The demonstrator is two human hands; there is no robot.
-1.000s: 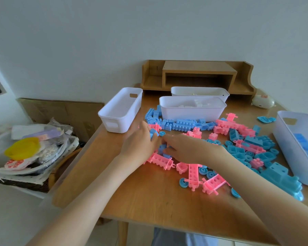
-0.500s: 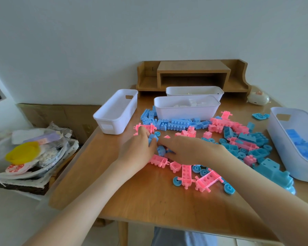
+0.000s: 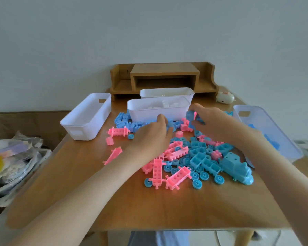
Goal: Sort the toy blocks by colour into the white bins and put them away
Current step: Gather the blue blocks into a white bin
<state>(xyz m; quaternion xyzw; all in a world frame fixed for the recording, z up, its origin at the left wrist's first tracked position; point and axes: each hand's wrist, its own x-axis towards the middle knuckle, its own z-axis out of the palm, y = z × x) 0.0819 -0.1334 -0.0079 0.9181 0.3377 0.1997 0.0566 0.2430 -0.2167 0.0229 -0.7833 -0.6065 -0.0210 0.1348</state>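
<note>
Pink and blue toy blocks (image 3: 194, 157) lie heaped on the wooden table (image 3: 78, 174). A big blue train piece (image 3: 236, 167) sits at the heap's right, and loose pink pieces (image 3: 117, 131) lie to the left. My left hand (image 3: 153, 137) reaches over the heap, its fingers curled round a blue block (image 3: 170, 125) close to the middle white bin (image 3: 158, 112). My right hand (image 3: 215, 125) is raised above the heap and pinches blue blocks (image 3: 191, 115) with a sliver of pink showing between them. The right white bin (image 3: 267, 125) holds blue blocks.
An empty white bin (image 3: 89, 116) stands at the left. The middle bin and the one behind it (image 3: 167, 93) hold white pieces. A wooden shelf unit (image 3: 164, 77) backs against the wall, a small white toy (image 3: 225, 97) beside it. Bagged clutter (image 3: 11, 157) lies left of the table.
Both hands have left the heap's near-left part and moved farther away and to the right. My right hand has risen with blue blocks in its fingers.
</note>
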